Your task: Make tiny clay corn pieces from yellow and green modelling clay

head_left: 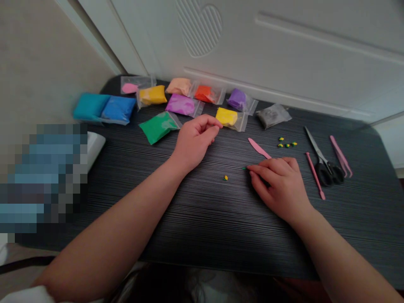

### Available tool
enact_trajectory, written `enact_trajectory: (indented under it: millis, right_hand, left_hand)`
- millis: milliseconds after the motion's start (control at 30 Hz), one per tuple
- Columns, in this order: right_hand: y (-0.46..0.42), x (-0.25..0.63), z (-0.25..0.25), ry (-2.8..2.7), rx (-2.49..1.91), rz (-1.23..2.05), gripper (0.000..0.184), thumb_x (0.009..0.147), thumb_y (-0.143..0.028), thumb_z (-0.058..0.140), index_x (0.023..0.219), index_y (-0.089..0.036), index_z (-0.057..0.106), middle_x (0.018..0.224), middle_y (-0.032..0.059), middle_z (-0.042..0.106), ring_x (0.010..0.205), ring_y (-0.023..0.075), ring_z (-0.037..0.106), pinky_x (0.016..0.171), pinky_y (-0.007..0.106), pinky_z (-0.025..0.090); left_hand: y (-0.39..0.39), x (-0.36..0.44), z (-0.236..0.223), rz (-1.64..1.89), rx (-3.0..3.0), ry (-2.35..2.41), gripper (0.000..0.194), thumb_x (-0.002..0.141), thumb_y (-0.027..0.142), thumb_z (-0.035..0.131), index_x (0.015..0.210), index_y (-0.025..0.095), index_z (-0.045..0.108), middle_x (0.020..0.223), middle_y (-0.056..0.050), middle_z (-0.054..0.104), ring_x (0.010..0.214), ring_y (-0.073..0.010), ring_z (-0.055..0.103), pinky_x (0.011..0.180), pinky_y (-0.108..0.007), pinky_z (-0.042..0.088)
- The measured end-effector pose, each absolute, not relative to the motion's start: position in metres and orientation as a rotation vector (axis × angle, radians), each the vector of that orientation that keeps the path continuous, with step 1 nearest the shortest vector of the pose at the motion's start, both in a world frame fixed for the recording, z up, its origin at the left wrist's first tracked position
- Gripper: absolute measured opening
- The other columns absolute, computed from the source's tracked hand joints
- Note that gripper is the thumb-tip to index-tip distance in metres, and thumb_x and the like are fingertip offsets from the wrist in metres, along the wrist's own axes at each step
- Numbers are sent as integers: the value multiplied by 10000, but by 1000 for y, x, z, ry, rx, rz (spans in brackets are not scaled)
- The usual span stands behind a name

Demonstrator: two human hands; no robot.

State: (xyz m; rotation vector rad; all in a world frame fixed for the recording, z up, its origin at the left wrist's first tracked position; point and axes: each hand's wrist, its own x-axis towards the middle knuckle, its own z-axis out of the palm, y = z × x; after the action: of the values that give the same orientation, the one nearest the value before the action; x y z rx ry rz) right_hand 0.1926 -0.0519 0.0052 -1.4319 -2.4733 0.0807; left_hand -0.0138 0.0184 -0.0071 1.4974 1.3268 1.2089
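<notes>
Tabletop [195, 223] was black, streaked grey. Near far left corner, packets [90, 106] were teal, blue; near right edge, tweezers [340, 154] were pink. Pellets [226, 178] were yellow and green; sliver [244, 168], green.

Right hand [280, 183] at small green piece [244, 168], left hand [194, 141] near yellow packet [227, 117], dark table [202, 227]

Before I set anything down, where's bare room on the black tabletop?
Free: black tabletop between left forearm and right forearm, nearer than the lone yellow-green piece; left, between green packet and left forearm; right, nearer than the scissors. Crowded: the far-side packets; around the right hand, with pink knife, small pieces and pink stick.
</notes>
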Motion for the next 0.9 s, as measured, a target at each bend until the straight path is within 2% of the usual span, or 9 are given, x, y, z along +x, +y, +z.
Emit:
enact_trajectory:
  millis: [533, 900]
  right_hand:
    - [-57, 187, 4, -2565, -1387, 6, 212, 815, -245, 480, 980, -222, 611, 862, 26, 629, 796, 168, 511, 782, 381, 278]
    - [-57, 184, 4, -2564, -1418, -9, 210, 817, -256, 479, 979, -231, 608, 845, 5, 632, 778, 157, 504, 786, 378, 285]
  left_hand:
    - [19, -14, -7, 1213, 1474, 1323, 116, 717, 181, 489, 747, 175, 601, 509, 34, 453, 480, -92, 420, 482, -227, 334]
    - [19, -18, -8, 1160, 1473, 1294, 130, 734, 188, 476, 788, 175, 594, 554, 38, 463, 510, -89, 424, 500, -220, 339]
